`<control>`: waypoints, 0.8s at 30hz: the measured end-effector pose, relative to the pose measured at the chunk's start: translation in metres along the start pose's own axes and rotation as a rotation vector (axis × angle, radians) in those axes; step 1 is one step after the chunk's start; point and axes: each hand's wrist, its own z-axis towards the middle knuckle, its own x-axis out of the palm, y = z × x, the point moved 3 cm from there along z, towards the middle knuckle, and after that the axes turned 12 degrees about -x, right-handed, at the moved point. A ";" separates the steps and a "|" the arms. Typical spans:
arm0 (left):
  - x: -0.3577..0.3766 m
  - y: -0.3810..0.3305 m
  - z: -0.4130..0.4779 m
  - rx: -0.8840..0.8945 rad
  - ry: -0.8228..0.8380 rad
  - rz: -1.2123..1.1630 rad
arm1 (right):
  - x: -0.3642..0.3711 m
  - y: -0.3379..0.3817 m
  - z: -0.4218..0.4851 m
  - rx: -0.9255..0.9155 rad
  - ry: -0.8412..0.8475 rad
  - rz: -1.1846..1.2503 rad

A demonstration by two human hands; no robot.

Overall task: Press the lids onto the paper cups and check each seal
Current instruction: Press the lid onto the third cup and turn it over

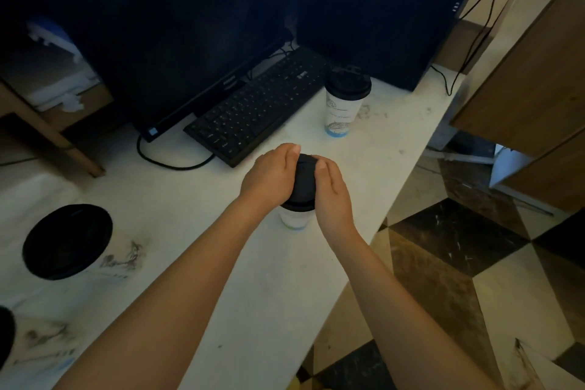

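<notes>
The step in hand looks like the pressing itself: both hands are wrapped over the black lid (304,179) of a paper cup (294,218) that stands upright near the front edge of the white counter (190,206). The left hand (272,176) curls round the lid's left side with its thumb up on top. The right hand (332,191) cups the right side in the same way, and the fingertips of both are hidden behind the rim. Only a short band of the cup shows under the hands, so I cannot tell whether the lid is seated all the way round. The next move probably calls for firm, even pressure around the rim, then a feel along the edge for any raised spot, keeping the cup steady because it sits close to the drop to the tiled floor (443,263). A far cup (340,111) with its lid on stands apart, just beside the end of the keyboard (256,108). A near cup (68,241), also capped, stands well to the left. The keyboard, the dark monitor (158,41) and a looping cable (171,163) crowd the back of the counter, but nothing lies between the hands and the cup.
</notes>
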 end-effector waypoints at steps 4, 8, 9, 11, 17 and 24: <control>-0.009 -0.007 0.002 0.079 -0.047 0.462 | -0.008 -0.009 -0.026 -0.018 0.079 0.018; -0.018 -0.015 -0.002 0.228 -0.214 0.750 | -0.023 -0.028 -0.037 -0.049 0.203 0.119; -0.018 -0.017 -0.004 0.262 -0.223 0.780 | -0.026 -0.033 -0.038 -0.042 0.234 0.111; -0.018 -0.020 -0.006 0.287 -0.208 0.749 | -0.032 -0.039 -0.039 -0.041 0.254 0.080; -0.020 -0.029 -0.014 0.219 -0.223 0.392 | -0.040 -0.021 -0.006 -0.054 0.174 -0.111; 0.013 -0.027 -0.015 0.178 -0.115 0.566 | -0.029 -0.056 0.000 0.057 0.757 -0.091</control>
